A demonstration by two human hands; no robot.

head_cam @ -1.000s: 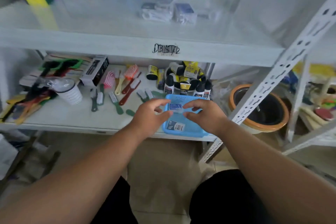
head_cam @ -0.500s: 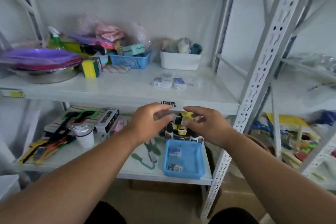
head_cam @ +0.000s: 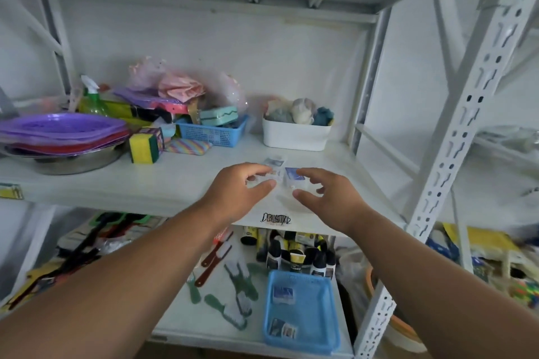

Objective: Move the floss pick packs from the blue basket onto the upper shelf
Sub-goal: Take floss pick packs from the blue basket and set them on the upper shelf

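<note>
White metal shelving unit (head_cam: 455, 137) fills the view, w/ slotted uprights at right and a pale wall behind. Upper shelf (head_cam: 116, 186) is a white board, glossy toward the front edge; a small barcode sticker (head_cam: 275, 218) sits on its front lip. Lower shelf (head_cam: 204, 326) is the same white.

Upper shelf, back row, L to R: stack of purple plates (head_cam: 61, 128) on a steel bowl, green spray bottle (head_cam: 93, 102), yellow-green sponge (head_cam: 144, 146), blue mesh basket w/ a mint soap box, white tub (head_cam: 296, 135) holding cloths.

Lower shelf: blue basket (head_cam: 303, 312) near the front right, two floss pick packs (head_cam: 283, 296) inside, apart from each other. Black-capped bottles behind it, green brushes (head_cam: 233, 300) to its left.

Left hand (head_cam: 239, 192) and right hand (head_cam: 326, 198) reach over the upper shelf's front. Fingers of both are curled, thumb and fingertips pinching a clear pack between them, approx. at shelf level; can't tell if it touches the board. More packs (head_cam: 275, 162) lie on the shelf just behind the hands.
</note>
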